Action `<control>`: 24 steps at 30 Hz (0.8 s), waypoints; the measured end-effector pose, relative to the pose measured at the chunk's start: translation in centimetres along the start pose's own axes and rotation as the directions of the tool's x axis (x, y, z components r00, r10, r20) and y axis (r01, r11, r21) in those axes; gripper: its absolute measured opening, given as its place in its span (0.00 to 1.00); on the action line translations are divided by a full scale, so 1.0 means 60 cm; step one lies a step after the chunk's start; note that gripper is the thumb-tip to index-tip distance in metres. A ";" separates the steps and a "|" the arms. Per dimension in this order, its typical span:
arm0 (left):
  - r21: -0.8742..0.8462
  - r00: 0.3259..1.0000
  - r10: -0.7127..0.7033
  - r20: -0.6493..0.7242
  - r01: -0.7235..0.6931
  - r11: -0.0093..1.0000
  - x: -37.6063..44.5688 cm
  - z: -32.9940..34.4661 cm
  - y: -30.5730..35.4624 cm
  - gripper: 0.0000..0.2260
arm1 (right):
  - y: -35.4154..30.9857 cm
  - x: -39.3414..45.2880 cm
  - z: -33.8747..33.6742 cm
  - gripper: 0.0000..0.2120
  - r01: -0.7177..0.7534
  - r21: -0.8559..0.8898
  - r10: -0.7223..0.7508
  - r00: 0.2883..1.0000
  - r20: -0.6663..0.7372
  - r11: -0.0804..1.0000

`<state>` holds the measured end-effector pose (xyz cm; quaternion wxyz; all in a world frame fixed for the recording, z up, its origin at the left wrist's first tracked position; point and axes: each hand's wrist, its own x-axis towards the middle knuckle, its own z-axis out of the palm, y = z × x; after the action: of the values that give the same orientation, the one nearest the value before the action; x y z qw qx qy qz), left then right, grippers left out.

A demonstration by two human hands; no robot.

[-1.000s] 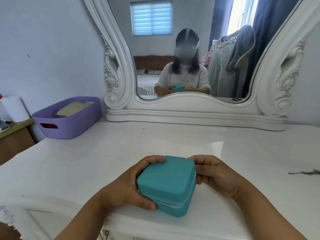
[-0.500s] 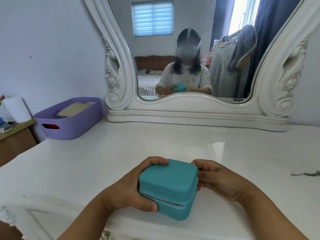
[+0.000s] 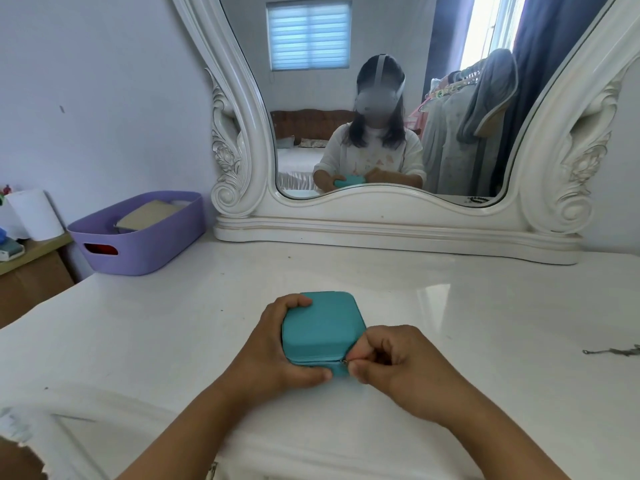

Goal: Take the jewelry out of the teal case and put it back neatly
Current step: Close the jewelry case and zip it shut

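Observation:
A square teal case [image 3: 323, 329] with a zip round its side lies closed on the white dressing table [image 3: 173, 323], near the front edge. My left hand [image 3: 277, 348] grips its left side, fingers over the far corner and thumb along the near edge. My right hand [image 3: 391, 362] sits at the case's near right corner and pinches the small metal zip pull [image 3: 345, 363] between thumb and forefinger. The jewelry inside is hidden.
A large white-framed mirror [image 3: 381, 220] stands at the back of the table. A purple plastic bin [image 3: 142, 233] sits at the back left. A thin chain-like piece [image 3: 613, 351] lies at the right edge. A paper roll [image 3: 34, 216] stands on a side shelf.
The case was turned so its zip side faces me and set flat. My right hand moved from the far right side to the near right corner and pinched the zip pull.

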<state>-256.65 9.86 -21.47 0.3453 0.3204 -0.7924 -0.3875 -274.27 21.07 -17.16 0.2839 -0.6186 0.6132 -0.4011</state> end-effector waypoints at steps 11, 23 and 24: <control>-0.096 0.999 0.026 0.021 -0.024 0.995 0.007 0.021 0.007 0.39 | 0.022 0.020 -0.014 0.06 -0.023 0.226 0.129 0.876 -0.464 0.974; 0.222 0.913 0.216 -0.346 -0.144 0.964 0.019 0.059 0.034 0.23 | 0.044 0.038 -0.008 0.20 -0.089 0.816 0.335 0.933 -0.132 0.571; 0.278 0.904 0.239 -0.354 -0.143 0.950 0.018 0.065 0.038 0.19 | 0.046 0.039 -0.008 0.20 -0.081 0.825 0.349 0.926 -0.146 0.560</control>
<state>-260.91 11.67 -21.01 0.4878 0.3503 -0.7790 -0.1804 -276.30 18.62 -18.88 0.4857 -0.2749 0.4707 -0.6833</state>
